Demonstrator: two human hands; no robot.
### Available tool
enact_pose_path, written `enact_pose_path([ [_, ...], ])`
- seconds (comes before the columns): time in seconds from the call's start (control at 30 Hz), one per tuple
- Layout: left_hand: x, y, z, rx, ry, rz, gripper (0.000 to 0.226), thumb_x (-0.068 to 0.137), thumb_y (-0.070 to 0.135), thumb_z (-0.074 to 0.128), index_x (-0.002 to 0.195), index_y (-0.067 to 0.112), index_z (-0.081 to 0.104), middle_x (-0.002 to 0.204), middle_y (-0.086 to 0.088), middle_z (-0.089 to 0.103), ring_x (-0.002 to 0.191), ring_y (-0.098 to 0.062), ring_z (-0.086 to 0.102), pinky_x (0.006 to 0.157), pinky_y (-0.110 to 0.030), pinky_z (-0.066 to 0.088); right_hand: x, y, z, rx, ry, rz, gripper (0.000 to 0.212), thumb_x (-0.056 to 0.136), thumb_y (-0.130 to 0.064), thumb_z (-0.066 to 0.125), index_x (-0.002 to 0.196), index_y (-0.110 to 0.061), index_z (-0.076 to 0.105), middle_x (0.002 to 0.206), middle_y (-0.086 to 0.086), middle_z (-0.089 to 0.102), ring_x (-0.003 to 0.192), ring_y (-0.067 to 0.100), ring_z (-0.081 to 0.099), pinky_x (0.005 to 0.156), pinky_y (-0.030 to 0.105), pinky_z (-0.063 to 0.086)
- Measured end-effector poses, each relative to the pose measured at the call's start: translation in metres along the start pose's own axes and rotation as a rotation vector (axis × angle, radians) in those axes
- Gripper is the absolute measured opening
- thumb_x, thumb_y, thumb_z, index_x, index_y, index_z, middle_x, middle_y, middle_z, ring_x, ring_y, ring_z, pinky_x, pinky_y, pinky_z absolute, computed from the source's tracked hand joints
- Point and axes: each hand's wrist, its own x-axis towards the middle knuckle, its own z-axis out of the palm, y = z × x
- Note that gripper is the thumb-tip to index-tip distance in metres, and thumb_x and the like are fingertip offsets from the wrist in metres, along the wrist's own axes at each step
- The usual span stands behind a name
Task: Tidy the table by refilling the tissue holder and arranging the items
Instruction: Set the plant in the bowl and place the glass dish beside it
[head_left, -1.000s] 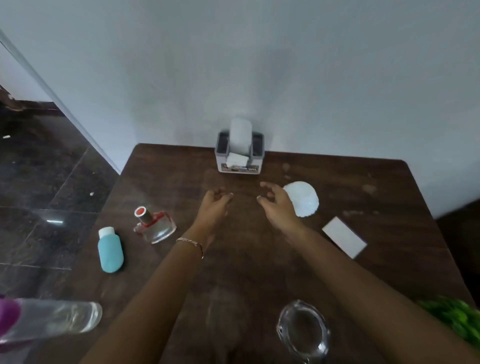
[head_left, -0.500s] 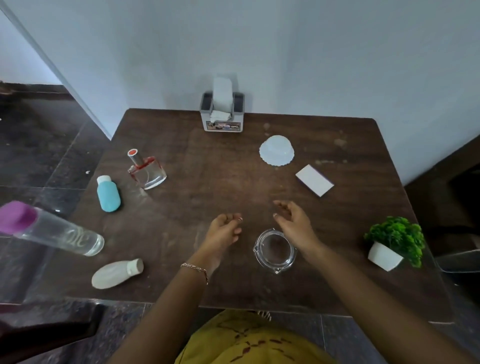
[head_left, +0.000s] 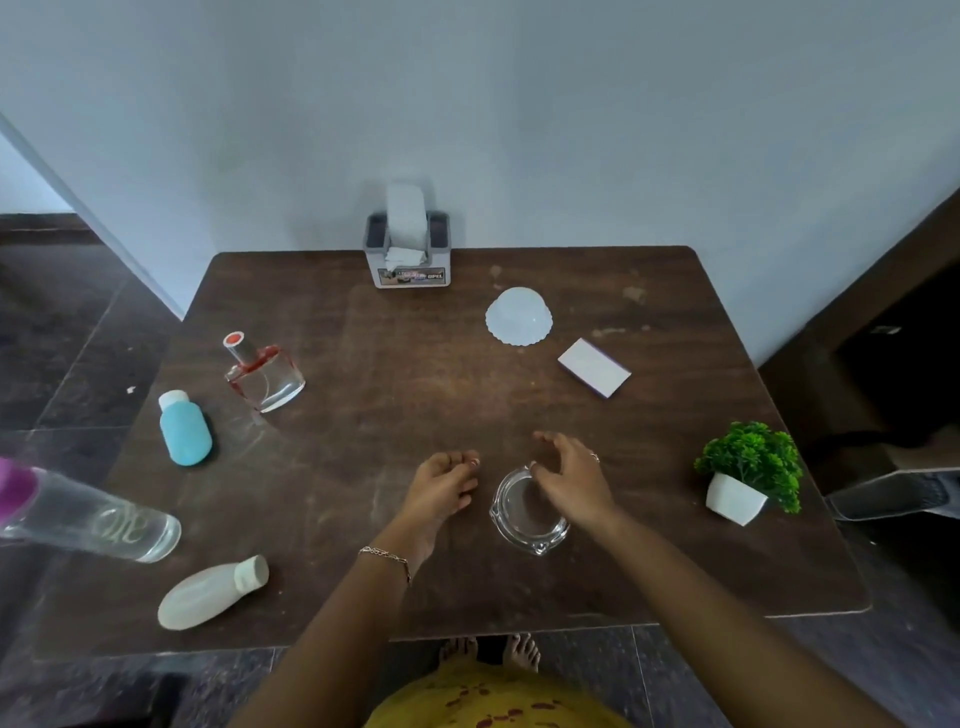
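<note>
A grey tissue holder (head_left: 408, 260) with white tissues sticking up stands at the table's far edge against the wall. A clear glass ashtray (head_left: 524, 517) sits near the front middle of the dark wooden table (head_left: 395, 374). My right hand (head_left: 571, 480) hovers over the ashtray's far right rim with relaxed, spread fingers and holds nothing. My left hand (head_left: 441, 486) hangs just left of the ashtray, its fingers loosely curled and empty.
An upturned white bowl (head_left: 518, 316) and a white box (head_left: 594, 367) lie at the back right. A small potted plant (head_left: 748, 473) stands right. On the left are a perfume bottle (head_left: 262, 379), a blue bottle (head_left: 183, 428), a clear bottle (head_left: 88, 514) and a white bottle (head_left: 210, 592).
Both hands have drawn back from near the tissue holder to the front of the table by the ashtray. The view has pulled back and shows the whole table.
</note>
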Motion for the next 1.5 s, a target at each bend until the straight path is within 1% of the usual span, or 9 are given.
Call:
enact_pose_path([
  [0.27, 0.036, 0.038, -0.006, -0.03, -0.032, 0.054, 0.042, 0.09, 0.017, 0.06, 0.129, 0.018, 0.041, 0.117, 0.001, 0.058, 0.107, -0.017, 0.056, 0.091, -0.032, 0.045, 0.059, -0.026, -0.012, -0.179, -0.072, 0.031, 0.062, 0.085, -0.026, 0.063, 0.14, -0.013, 0.038, 0.147, 0.011, 0.038, 0.137, 0.03, 0.035, 0.115, 0.038, 0.028],
  [0.4, 0.064, 0.064, 0.003, 0.01, -0.018, 0.095, 0.038, 0.091, 0.017, 0.059, 0.126, 0.015, 0.044, 0.111, 0.002, 0.056, 0.101, -0.015, 0.055, 0.083, -0.028, 0.046, 0.099, -0.038, -0.029, -0.334, -0.075, -0.024, 0.067, 0.09, -0.03, 0.059, 0.146, -0.014, 0.026, 0.158, 0.012, 0.017, 0.143, 0.034, 0.023, 0.115, 0.042, 0.023],
  [0.5, 0.085, 0.075, 0.01, 0.045, 0.002, 0.113, 0.032, 0.091, 0.018, 0.059, 0.121, 0.019, 0.046, 0.112, 0.004, 0.055, 0.097, -0.013, 0.053, 0.077, -0.026, 0.043, 0.13, -0.044, -0.038, -0.464, -0.058, -0.091, 0.069, 0.091, -0.03, 0.057, 0.148, -0.014, 0.02, 0.16, 0.012, 0.01, 0.143, 0.036, 0.022, 0.114, 0.045, 0.027],
  [0.63, 0.109, 0.082, 0.02, 0.022, 0.072, 0.108, 0.025, 0.091, 0.016, 0.058, 0.115, 0.02, 0.05, 0.114, 0.002, 0.057, 0.1, -0.013, 0.055, 0.075, -0.025, 0.044, 0.17, -0.045, -0.045, -0.507, -0.072, -0.167, 0.069, 0.092, -0.03, 0.055, 0.15, -0.027, 0.017, 0.161, 0.011, 0.005, 0.144, 0.039, 0.019, 0.114, 0.047, 0.026],
  [0.77, 0.125, 0.087, 0.025, 0.0, 0.111, 0.103, 0.028, 0.092, 0.014, 0.056, 0.119, 0.018, 0.049, 0.111, 0.002, 0.058, 0.09, -0.01, 0.058, 0.075, -0.021, 0.046, 0.207, -0.047, -0.047, -0.503, -0.123, -0.205, 0.071, 0.093, -0.037, 0.053, 0.15, -0.034, 0.012, 0.16, 0.014, 0.005, 0.143, 0.042, 0.018, 0.114, 0.048, 0.026],
  [0.9, 0.144, 0.094, 0.028, -0.052, 0.15, 0.093, 0.026, 0.093, 0.014, 0.056, 0.117, 0.018, 0.047, 0.101, 0.004, 0.058, 0.078, -0.007, 0.056, 0.071, -0.022, 0.045, 0.234, -0.048, -0.04, -0.474, -0.128, -0.22, 0.074, 0.088, -0.051, 0.054, 0.148, -0.039, 0.014, 0.156, 0.016, 0.015, 0.139, 0.043, 0.025, 0.107, 0.052, 0.036],
  [1.17, 0.168, 0.106, 0.038, -0.115, 0.172, 0.082, 0.028, 0.092, 0.014, 0.057, 0.119, 0.018, 0.048, 0.111, -0.001, 0.063, 0.084, -0.012, 0.062, 0.074, -0.025, 0.048, 0.243, -0.043, -0.037, -0.516, 0.001, -0.323, 0.07, 0.085, -0.058, 0.053, 0.144, -0.035, 0.025, 0.144, 0.009, 0.035, 0.125, 0.03, 0.042, 0.089, 0.043, 0.051],
  [1.37, 0.171, 0.109, 0.048, -0.192, 0.195, 0.108, 0.028, 0.093, 0.013, 0.055, 0.12, 0.019, 0.049, 0.11, -0.001, 0.063, 0.085, -0.013, 0.063, 0.076, -0.026, 0.052, 0.247, -0.041, -0.038, -0.297, 0.087, -0.309, 0.068, 0.082, -0.065, 0.05, 0.141, -0.039, 0.028, 0.14, 0.003, 0.044, 0.126, 0.024, 0.044, 0.096, 0.043, 0.046],
  [1.5, 0.171, 0.113, 0.055, -0.243, 0.128, 0.04, 0.025, 0.092, 0.014, 0.056, 0.118, 0.015, 0.056, 0.101, 0.001, 0.064, 0.082, -0.014, 0.064, 0.081, -0.029, 0.053, 0.241, -0.051, -0.045, 0.408, 0.059, -0.098, 0.059, 0.084, -0.055, 0.058, 0.137, -0.041, 0.037, 0.14, -0.009, 0.045, 0.122, 0.011, 0.047, 0.099, 0.03, 0.046],
])
